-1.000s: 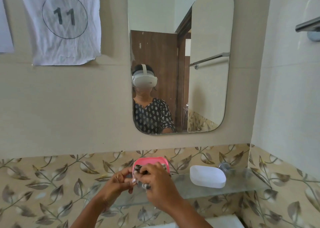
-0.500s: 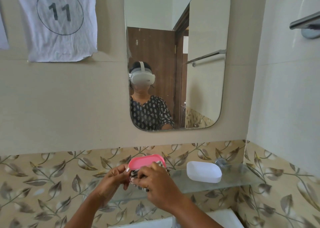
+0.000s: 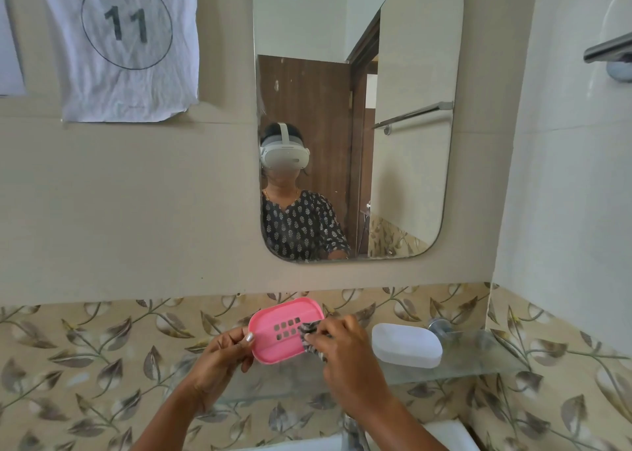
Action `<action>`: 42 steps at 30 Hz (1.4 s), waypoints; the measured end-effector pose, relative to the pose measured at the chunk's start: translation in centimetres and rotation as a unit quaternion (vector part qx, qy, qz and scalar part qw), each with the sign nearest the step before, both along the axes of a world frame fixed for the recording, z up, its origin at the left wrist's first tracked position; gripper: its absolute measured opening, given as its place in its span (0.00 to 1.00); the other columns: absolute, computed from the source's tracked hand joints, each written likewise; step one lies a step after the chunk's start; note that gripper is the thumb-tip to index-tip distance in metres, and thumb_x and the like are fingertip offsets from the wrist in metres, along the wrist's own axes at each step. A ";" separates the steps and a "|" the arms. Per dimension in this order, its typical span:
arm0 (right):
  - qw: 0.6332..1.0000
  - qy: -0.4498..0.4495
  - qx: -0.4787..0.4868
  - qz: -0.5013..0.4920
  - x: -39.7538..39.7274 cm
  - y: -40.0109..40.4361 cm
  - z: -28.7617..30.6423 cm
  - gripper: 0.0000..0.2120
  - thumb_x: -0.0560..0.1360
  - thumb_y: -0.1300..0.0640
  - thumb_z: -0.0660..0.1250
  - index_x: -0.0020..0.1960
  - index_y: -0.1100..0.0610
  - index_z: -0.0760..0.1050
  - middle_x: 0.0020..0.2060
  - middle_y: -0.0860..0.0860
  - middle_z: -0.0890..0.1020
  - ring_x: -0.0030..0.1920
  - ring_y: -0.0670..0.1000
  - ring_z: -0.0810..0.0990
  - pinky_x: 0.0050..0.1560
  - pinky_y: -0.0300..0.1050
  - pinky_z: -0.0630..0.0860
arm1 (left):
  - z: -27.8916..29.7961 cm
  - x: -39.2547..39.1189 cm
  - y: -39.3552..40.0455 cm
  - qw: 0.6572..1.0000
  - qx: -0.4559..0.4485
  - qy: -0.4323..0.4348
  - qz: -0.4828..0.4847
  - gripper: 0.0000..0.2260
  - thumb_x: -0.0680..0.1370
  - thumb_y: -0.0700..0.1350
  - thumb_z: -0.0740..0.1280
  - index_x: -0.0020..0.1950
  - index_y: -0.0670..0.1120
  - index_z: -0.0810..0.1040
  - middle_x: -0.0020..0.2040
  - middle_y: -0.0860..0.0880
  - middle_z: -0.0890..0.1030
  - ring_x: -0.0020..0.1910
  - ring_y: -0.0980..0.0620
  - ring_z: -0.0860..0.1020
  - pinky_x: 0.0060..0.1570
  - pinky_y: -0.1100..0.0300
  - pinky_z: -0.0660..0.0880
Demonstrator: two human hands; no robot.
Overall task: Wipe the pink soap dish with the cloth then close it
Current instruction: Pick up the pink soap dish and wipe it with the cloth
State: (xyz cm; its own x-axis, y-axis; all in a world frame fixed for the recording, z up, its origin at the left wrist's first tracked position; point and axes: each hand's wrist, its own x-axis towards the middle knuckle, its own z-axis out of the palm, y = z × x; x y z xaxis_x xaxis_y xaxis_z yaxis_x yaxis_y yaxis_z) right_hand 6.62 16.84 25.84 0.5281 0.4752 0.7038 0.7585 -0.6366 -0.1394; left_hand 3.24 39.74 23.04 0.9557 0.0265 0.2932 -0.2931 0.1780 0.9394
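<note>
The pink soap dish (image 3: 277,320) is held up above the glass shelf, its slotted inner face turned toward me. My left hand (image 3: 224,355) grips its left edge, thumb on the rim. My right hand (image 3: 345,351) pinches a black-and-white patterned cloth (image 3: 309,334) and holds it against the dish's right side. Most of the cloth is hidden under my fingers. A white soap-dish lid (image 3: 407,345) lies on the shelf to the right.
A glass shelf (image 3: 478,365) runs along the leaf-patterned tiles, with a chrome bracket (image 3: 439,325) at its back right. A mirror (image 3: 355,115) hangs above. The white basin (image 3: 444,437) and tap (image 3: 352,430) sit at the bottom edge. A towel rail (image 3: 608,50) juts out at the upper right.
The dish has tilted, so its slotted inner face now shows. My right hand with the cloth has slid from the dish's middle to its right side.
</note>
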 end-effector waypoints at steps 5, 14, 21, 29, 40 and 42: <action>0.997 -0.010 0.043 -0.057 -0.6 1.1 -1.2 0.17 0.66 0.65 0.64 0.50 0.52 0.83 0.42 0.45 0.79 0.42 0.50 0.75 0.37 0.44 0.79 | 0.0 0.0 0.1 1.000 -0.007 -0.001 0.005 0.20 0.59 0.56 0.80 0.36 0.41 0.79 0.29 0.45 0.74 0.27 0.54 0.70 0.29 0.66 0.70; 0.997 0.040 0.063 0.000 -3.5 6.3 -1.3 0.23 0.59 0.66 0.76 0.51 0.50 0.82 0.42 0.44 0.77 0.43 0.47 0.74 0.40 0.40 0.77 | 0.5 -0.1 -0.5 0.999 -0.025 -0.011 -0.017 0.06 0.74 0.40 0.67 0.41 0.38 0.81 0.32 0.44 0.75 0.27 0.55 0.70 0.28 0.65 0.69; 0.994 0.040 0.098 -0.008 -2.8 6.9 -0.4 0.23 0.59 0.65 0.77 0.53 0.52 0.81 0.43 0.46 0.78 0.42 0.49 0.75 0.37 0.41 0.77 | 0.6 -0.1 -0.5 1.000 0.016 0.000 -0.023 0.21 0.61 0.48 0.79 0.46 0.36 0.81 0.35 0.42 0.80 0.29 0.55 0.74 0.28 0.67 0.69; 0.980 0.105 0.145 -0.091 0.0 4.9 0.6 0.25 0.71 0.71 0.65 0.66 0.56 0.74 0.55 0.50 0.76 0.53 0.52 0.71 0.53 0.46 0.78 | 0.5 -0.2 -0.6 1.000 -0.008 0.006 0.020 0.23 0.50 0.49 0.83 0.39 0.40 0.83 0.25 0.48 0.73 0.23 0.56 0.67 0.24 0.68 0.66; 0.995 0.046 0.076 0.044 -2.4 6.3 1.0 0.19 0.73 0.65 0.64 0.62 0.56 0.76 0.51 0.51 0.76 0.52 0.53 0.71 0.51 0.48 0.76 | 0.4 -0.2 -0.5 1.000 0.025 -0.002 -0.001 0.24 0.53 0.52 0.82 0.39 0.38 0.82 0.26 0.45 0.75 0.23 0.57 0.67 0.24 0.68 0.65; 0.996 0.037 0.042 0.075 -3.3 6.5 0.6 0.19 0.74 0.63 0.60 0.64 0.55 0.75 0.50 0.51 0.75 0.50 0.53 0.70 0.49 0.49 0.74 | 0.6 -0.2 -0.7 0.999 0.030 -0.016 -0.011 0.23 0.53 0.53 0.81 0.39 0.39 0.82 0.28 0.46 0.77 0.24 0.58 0.69 0.24 0.68 0.65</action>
State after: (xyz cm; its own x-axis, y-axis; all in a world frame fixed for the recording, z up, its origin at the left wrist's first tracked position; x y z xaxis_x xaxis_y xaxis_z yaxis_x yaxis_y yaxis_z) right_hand 3.33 23.36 26.49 0.5081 0.4929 0.7063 0.8294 -0.5012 -0.2468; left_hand 3.04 39.09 23.64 0.9462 -0.0124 0.3235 -0.3194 0.1272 0.9391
